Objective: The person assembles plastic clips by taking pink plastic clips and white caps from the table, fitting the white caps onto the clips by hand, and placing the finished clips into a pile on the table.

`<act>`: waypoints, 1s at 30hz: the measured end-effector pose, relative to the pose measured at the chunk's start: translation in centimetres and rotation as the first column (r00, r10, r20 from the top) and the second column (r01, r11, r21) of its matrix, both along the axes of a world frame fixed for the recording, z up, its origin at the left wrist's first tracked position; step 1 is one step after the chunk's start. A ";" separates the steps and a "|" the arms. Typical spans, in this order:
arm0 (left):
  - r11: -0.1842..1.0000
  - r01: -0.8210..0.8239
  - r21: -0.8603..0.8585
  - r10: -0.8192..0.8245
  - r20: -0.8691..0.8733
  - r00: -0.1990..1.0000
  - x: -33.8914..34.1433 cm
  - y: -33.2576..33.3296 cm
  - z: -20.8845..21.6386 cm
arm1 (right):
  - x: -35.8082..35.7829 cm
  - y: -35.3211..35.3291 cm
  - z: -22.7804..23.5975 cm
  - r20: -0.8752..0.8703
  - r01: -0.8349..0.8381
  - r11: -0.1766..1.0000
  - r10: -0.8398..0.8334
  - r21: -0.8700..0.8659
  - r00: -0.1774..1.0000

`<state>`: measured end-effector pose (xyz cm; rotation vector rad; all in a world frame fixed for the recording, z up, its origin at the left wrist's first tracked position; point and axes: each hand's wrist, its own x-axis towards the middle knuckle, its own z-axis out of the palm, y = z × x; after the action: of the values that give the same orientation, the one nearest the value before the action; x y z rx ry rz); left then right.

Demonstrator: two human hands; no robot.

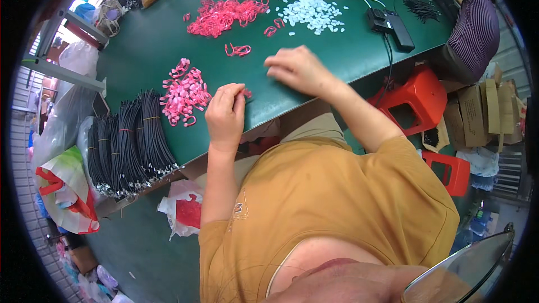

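Note:
At the green table's near edge, my left hand pinches a small red plastic loop between thumb and fingertips. To its right my right hand hovers over the table, slightly blurred, fingers curled together; whatever they hold, if anything, is hidden. A pile of pink-red loops with white pieces on them lies just left of my left hand. Farther back are a heap of bare red loops and a scatter of small white plastic pieces. A few red loops lie apart, nearer my hands.
Bundles of black cables fill the table's left corner. A black boxy device with a cord stands at the right, near red stools. A person in a striped shirt works at the far right beside black cables.

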<state>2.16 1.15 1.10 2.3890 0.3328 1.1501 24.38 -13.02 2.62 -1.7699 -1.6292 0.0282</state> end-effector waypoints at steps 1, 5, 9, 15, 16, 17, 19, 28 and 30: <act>0.998 0.003 -0.058 -0.006 -0.041 0.999 -0.1 0.0 0.0 | 2.1 -0.2 -0.3 0.014 0.060 0.995 -0.061 0.081 0.998; 0.987 0.033 -0.159 -0.050 -0.100 0.994 0.2 0.3 -0.5 | 8.6 -1.0 -0.3 0.090 0.382 0.924 -0.377 -0.037 0.922; 0.978 0.030 -0.208 -0.053 -0.107 0.993 0.2 0.3 -0.4 | 10.3 0.0 -0.4 0.150 0.400 0.906 -0.380 -0.138 0.913; 0.972 0.019 -0.234 -0.049 -0.123 0.991 0.3 0.3 0.4 | 9.9 1.4 -1.5 0.334 0.446 0.884 -0.382 -0.140 0.862; 0.975 0.020 -0.223 -0.049 -0.125 0.991 0.2 0.3 0.4 | 9.8 1.4 -1.3 0.312 0.412 0.894 -0.346 -0.178 0.885; 0.978 0.021 -0.210 -0.048 -0.125 0.991 0.1 0.1 0.5 | 9.7 1.3 -1.0 0.289 0.377 0.902 -0.310 -0.213 0.906; 0.978 0.042 -0.206 -0.067 -0.114 0.991 0.1 0.2 0.3 | 8.4 1.1 -0.4 0.297 0.294 0.941 -0.237 -0.165 0.925; 0.977 0.023 -0.212 -0.055 -0.146 0.988 -0.3 -0.1 0.1 | 2.4 1.6 0.9 0.356 0.115 0.940 0.007 -0.320 0.934; 0.974 0.020 -0.225 -0.054 -0.149 0.987 -0.2 -0.2 0.4 | 2.5 2.0 0.2 0.326 0.138 0.956 -0.047 -0.260 0.944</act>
<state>1.95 0.93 1.47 2.2790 0.4420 0.8629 26.89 -10.99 2.84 -2.1568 -1.8356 -0.0783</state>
